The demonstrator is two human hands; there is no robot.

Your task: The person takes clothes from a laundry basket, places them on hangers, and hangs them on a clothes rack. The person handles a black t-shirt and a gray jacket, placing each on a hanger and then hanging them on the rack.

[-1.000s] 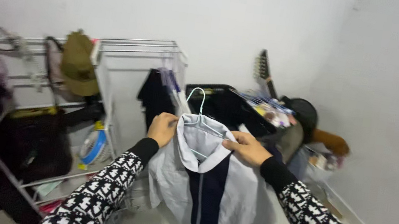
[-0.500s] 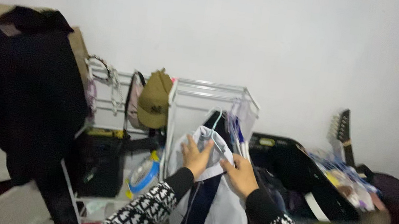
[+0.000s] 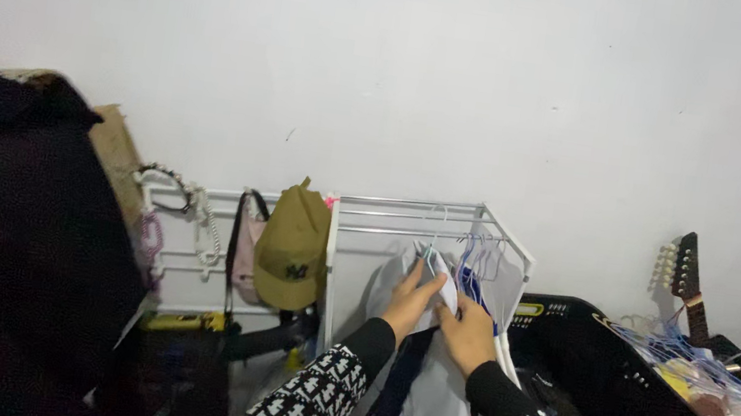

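A light grey shirt with a dark navy stripe down the front hangs on a pale blue wire hanger. My left hand grips its collar on the left side. My right hand holds the collar and shoulder on the right. Both hands hold the shirt up against the top bar of a white metal clothes rack, where the hanger's hook sits at the bar. Several empty hangers hang on the same bar just to the right.
An olive cap and a pink bag hang on the rack's left section. Dark clothing is piled high at the left. A black basket with hangers and a guitar neck stand at the right.
Both hands have carried the shirt on its hanger up and forward to the rack's top bar. The view has lifted and turned left.
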